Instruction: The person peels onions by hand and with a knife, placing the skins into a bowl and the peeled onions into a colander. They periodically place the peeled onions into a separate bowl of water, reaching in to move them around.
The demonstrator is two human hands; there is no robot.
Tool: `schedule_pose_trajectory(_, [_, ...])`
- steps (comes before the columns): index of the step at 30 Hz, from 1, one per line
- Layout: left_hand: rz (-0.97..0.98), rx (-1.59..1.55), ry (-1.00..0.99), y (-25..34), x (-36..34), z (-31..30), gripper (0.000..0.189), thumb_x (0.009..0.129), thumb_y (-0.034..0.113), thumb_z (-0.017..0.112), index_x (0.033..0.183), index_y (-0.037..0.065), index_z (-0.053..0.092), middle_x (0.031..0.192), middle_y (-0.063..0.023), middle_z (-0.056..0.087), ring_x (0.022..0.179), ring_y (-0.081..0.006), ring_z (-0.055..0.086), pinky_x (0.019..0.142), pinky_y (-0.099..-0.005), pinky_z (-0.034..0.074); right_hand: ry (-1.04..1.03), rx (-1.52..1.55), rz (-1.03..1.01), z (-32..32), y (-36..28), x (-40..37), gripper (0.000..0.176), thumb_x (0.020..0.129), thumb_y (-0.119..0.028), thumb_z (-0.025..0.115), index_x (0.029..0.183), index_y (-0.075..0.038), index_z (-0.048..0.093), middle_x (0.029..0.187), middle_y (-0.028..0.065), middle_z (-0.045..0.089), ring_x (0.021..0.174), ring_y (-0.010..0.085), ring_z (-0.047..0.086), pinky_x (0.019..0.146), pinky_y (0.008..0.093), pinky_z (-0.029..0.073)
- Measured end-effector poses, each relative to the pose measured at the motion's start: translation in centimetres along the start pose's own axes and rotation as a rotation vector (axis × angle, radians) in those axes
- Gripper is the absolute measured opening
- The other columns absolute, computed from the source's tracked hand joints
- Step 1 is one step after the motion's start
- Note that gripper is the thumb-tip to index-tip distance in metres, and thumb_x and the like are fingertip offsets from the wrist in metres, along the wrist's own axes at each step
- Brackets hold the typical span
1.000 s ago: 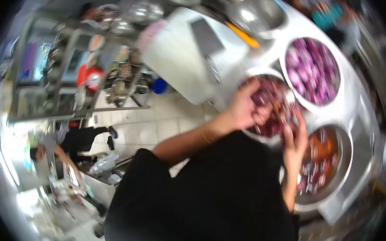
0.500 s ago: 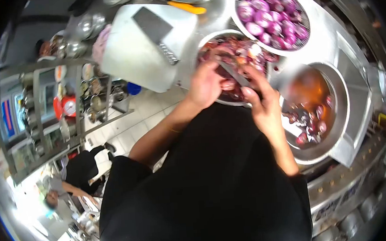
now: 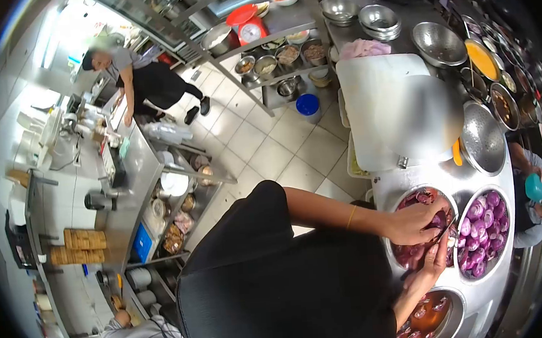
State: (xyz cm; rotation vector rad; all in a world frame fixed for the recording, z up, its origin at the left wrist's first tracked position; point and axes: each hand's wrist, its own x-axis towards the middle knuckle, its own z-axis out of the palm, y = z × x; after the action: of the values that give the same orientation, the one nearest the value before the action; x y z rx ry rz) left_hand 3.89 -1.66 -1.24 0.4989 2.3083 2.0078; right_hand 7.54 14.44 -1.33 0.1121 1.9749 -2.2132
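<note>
My left hand, with a thin yellow band at its wrist, is closed around a purple onion above a bowl of onion skins. Close against it from below, my right hand is closed on a small knife; only a little of its dark blade shows between the hands. Peeled purple onions fill a round colander just beyond the bowl. Near my right forearm is a metal basin with onions in brownish liquid, partly cut off by the frame's bottom.
A white cutting board lies further along the steel counter, with a blurred patch over it. Beside it are a large metal bowl and stacked bowls. One person stands at another counter; another person is at the far right.
The view has swung round to my left, so the counter now lies at the right. My hands stay together over the skins bowl. An onion now shows in my left hand.
</note>
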Motion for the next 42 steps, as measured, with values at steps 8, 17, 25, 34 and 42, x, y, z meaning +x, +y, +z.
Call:
schedule_pose_trajectory(8, [-0.034, -0.401, 0.222, -1.7, -0.3, 2.6, 0.042, 0.091, 0.03, 0.046, 0.12, 0.004, 0.031, 0.091, -0.0241, 0.053, 0.082, -0.0411, 0.055, 0.073, -0.0439, 0.042, -0.065, 0.195, 0.115, -0.2, 0.6, -0.8, 0.05, 0.095, -0.019, 0.051, 0.141, -0.008, 0.037, 0.064, 0.0018, 0.045, 0.048, 0.0088, 0.038, 0.041, 0.0202, 0.027])
schedule_pose_trajectory(17, [0.27, 0.246, 0.027, -0.6, 0.7, 2.7, 0.049, 0.082, 0.036, 0.064, 0.111, 0.002, 0.043, 0.091, -0.0196, 0.062, 0.077, -0.0358, 0.064, 0.068, -0.0449, 0.048, 0.206, 0.352, 0.276, -0.2, -1.0, -1.4, 0.051, 0.094, -0.016, 0.051, 0.14, -0.002, 0.036, 0.071, -0.0005, 0.056, 0.051, 0.0066, 0.045, 0.043, 0.0186, 0.035])
schedule_pose_trajectory(25, [0.064, -0.177, -0.2, -1.6, 1.2, 3.5, 0.039, 0.091, 0.024, 0.045, 0.121, 0.002, 0.031, 0.112, -0.0116, 0.046, 0.096, -0.0176, 0.047, 0.089, -0.0331, 0.037, 0.113, 0.611, 0.256, -2.0, 0.1, -1.1, 0.037, 0.098, -0.014, 0.047, 0.133, -0.004, 0.048, 0.064, 0.002, 0.047, 0.048, 0.0068, 0.035, 0.042, 0.02, 0.029])
schedule_pose_trajectory(34, [-0.463, -0.712, -0.207, -2.6, 1.8, 1.2, 0.043, 0.089, 0.006, 0.056, 0.129, 0.004, 0.04, 0.1, -0.0094, 0.057, 0.078, -0.0153, 0.058, 0.064, -0.0274, 0.047, 0.031, 0.65, 0.267, -1.2, 0.6, -0.5, 0.026, 0.098, -0.013, 0.044, 0.122, -0.006, 0.052, 0.065, 0.0047, 0.049, 0.046, 0.008, 0.035, 0.041, 0.0204, 0.029])
schedule_pose_trajectory(42, [-0.468, -0.809, -0.186, -1.7, 1.7, -0.9, 0.053, 0.089, 0.016, 0.058, 0.136, 0.006, 0.035, 0.111, -0.0134, 0.056, 0.082, -0.0209, 0.054, 0.068, -0.0286, 0.042, 0.162, 0.573, 0.238, -4.3, 1.3, 0.7, 0.028, 0.099, -0.017, 0.044, 0.124, -0.005, 0.048, 0.065, 0.0028, 0.047, 0.047, 0.0066, 0.035, 0.041, 0.0196, 0.028])
